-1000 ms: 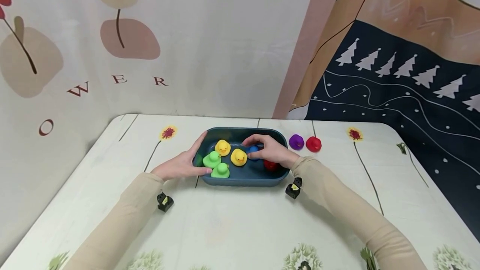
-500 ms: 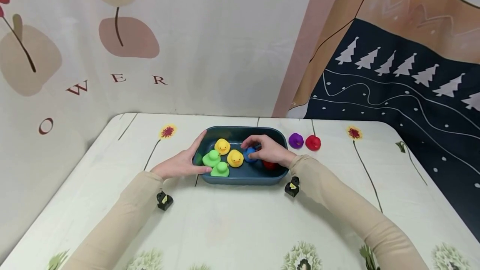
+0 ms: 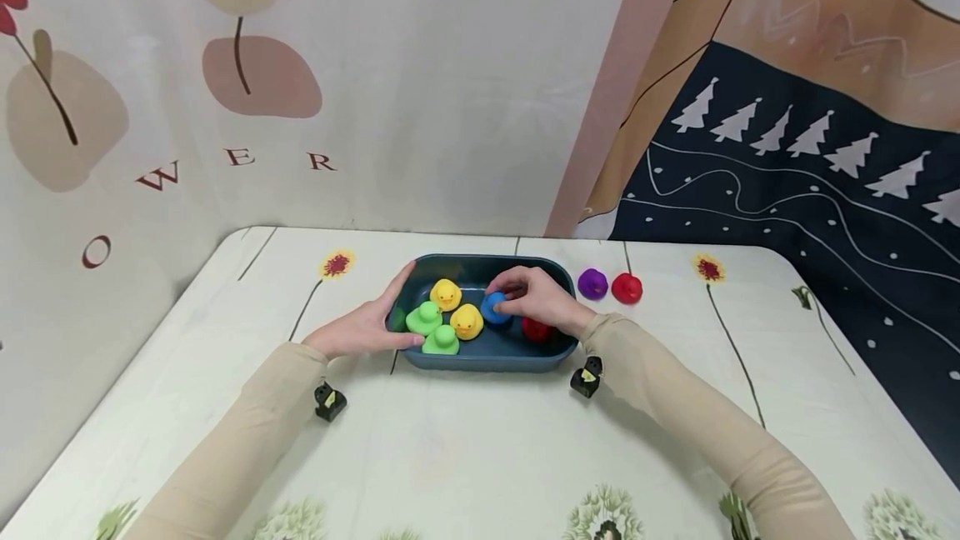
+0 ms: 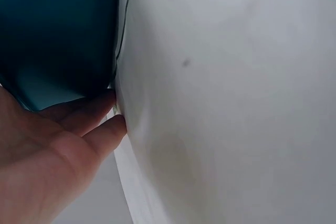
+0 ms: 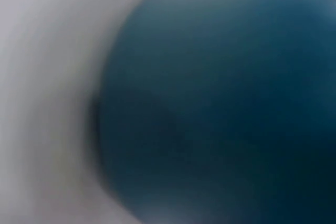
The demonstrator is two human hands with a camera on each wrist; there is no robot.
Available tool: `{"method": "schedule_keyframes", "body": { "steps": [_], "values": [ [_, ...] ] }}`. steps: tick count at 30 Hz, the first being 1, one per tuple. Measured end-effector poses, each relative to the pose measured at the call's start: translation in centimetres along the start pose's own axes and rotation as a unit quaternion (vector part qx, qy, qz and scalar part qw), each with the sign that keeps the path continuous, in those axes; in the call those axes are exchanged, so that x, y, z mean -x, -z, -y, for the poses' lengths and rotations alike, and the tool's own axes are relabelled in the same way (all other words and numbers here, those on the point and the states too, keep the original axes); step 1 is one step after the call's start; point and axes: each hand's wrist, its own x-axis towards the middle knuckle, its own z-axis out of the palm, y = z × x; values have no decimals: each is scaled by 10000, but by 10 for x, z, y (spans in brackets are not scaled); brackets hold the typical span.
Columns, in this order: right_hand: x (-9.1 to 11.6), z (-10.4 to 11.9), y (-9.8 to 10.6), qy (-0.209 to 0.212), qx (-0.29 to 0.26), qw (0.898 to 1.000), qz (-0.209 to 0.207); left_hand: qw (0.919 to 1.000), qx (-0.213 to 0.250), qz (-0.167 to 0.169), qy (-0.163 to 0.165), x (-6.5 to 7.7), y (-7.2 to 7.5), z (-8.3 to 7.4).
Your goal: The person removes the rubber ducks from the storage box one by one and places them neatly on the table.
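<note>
A dark blue rectangular tub (image 3: 480,363) sits on the table with small rubber ducks in it. My left hand (image 3: 352,332) holds the tub's left end, its thumb at the front left corner and its fingers along the outer wall. In the left wrist view, the fingers (image 4: 89,116) lie against the tub's outside. My right hand (image 3: 542,298) reaches inside and pinches a blue rubber duck (image 3: 494,309) between thumb and fingers. To its left is a yellow duck (image 3: 467,322). A red duck (image 3: 536,330) is partly hidden under the right hand. The right wrist view is blurred by the tub's wall (image 5: 173,98).
Another yellow duck (image 3: 446,295) and two green ducks, one behind (image 3: 425,318) and one in front (image 3: 441,340), fill the tub's left part. Outside, right of the tub, a purple duck (image 3: 592,283) and a red duck (image 3: 627,288) stand on the flowered cloth (image 3: 480,457).
My right hand has shifted the blue duck a little to the left, and more of it shows. The front yellow duck has slid left and slightly forward. The left hand stays put.
</note>
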Motion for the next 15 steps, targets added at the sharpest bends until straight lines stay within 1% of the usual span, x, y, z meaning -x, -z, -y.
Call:
{"method": "schedule_keyframes", "body": {
  "steps": [5, 7, 11, 15],
  "values": [
    [5, 1, 0, 9, -109, 9999, -96, 10000, 22, 28, -13, 0, -1, 2],
    [6, 2, 1, 86, -181, 9997, -120, 10000, 20, 34, -13, 0, -1, 2],
    [10, 4, 2, 376, -333, 9985, -195, 10000, 2, 24, -10, 0, -1, 0],
    [17, 6, 5, 720, -297, 9967, -219, 10000, -5, 6, -3, 0, -1, -1]
  ]
}}
